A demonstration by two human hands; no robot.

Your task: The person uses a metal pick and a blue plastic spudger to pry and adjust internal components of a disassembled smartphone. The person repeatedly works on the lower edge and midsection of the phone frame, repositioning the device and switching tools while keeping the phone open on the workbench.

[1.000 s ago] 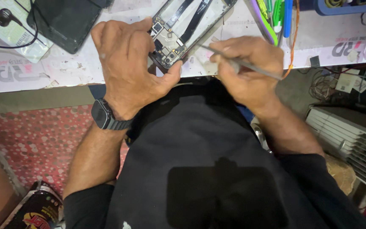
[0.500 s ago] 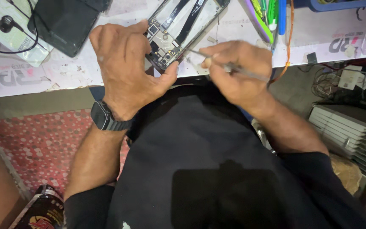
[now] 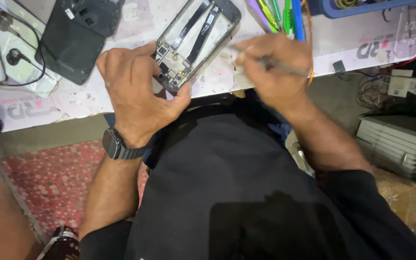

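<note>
The opened phone [image 3: 193, 43] lies tilted on the surface [image 3: 343, 43], its insides showing with black strips. The thin metal tool [image 3: 280, 66] points toward it.

Bench [image 3: 343, 38] runs across the top; person sits against its near edge. Opened phone [image 3: 196, 41] lies on the bench at 12 o'clock, tilted, its top end toward 1 o'clock. Left hand [image 3: 138, 98] at 10 o'clock grips the phone's near end, thumb under its edge. Right hand [image 3: 278, 70] at 1 o'clock, just right of the phone, holds a thin tool [image 3: 278, 65]. Back cover [image 3: 78, 36] left of the phone, earphones [image 3: 8, 38] further left. Pens [image 3: 280, 14] behind the right hand. Rug [image 3: 54, 183] below the bench at 8 o'clock.
</note>
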